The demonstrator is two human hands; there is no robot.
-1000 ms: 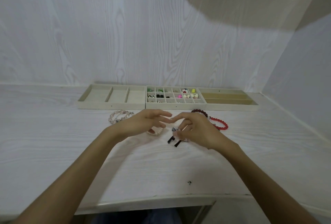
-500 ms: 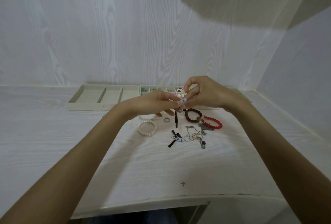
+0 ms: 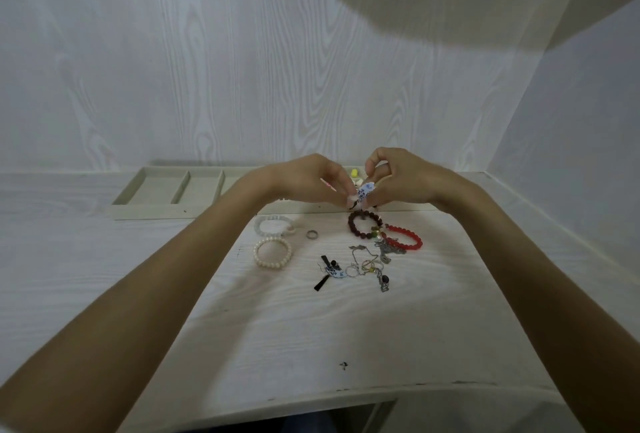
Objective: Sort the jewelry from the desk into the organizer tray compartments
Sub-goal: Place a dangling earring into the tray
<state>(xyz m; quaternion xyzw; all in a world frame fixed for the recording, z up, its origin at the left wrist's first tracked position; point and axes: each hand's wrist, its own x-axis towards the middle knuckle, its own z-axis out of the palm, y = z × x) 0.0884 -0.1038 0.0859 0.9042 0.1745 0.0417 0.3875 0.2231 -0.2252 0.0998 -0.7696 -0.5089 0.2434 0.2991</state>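
My left hand [image 3: 304, 179] and my right hand [image 3: 398, 178] meet above the desk in front of the organizer tray [image 3: 152, 212], both pinching a small blue-and-white patterned earring [image 3: 364, 191]. Below them on the desk lie a dark brown bead bracelet [image 3: 355, 224], a red bead bracelet [image 3: 407, 240], a pearl bracelet [image 3: 273, 253], a clear bead bracelet [image 3: 265, 226], a silver ring [image 3: 311, 234], a matching blue-and-white earring with black bars [image 3: 330, 272] and a tangle of silver chains and charms [image 3: 375, 264]. My hands hide the tray's middle compartments.
The tray's left section has three wide compartments [image 3: 199, 186]; a yellow piece [image 3: 354, 173] shows between my hands. A wall stands behind the tray and another on the right. The desk's front edge [image 3: 311, 398] curves near me. A tiny dark speck [image 3: 343, 365] lies on the desk.
Both hands rose from the desk with the small earring and now hold it in front of the tray. The jewelry pile they covered is now in view.
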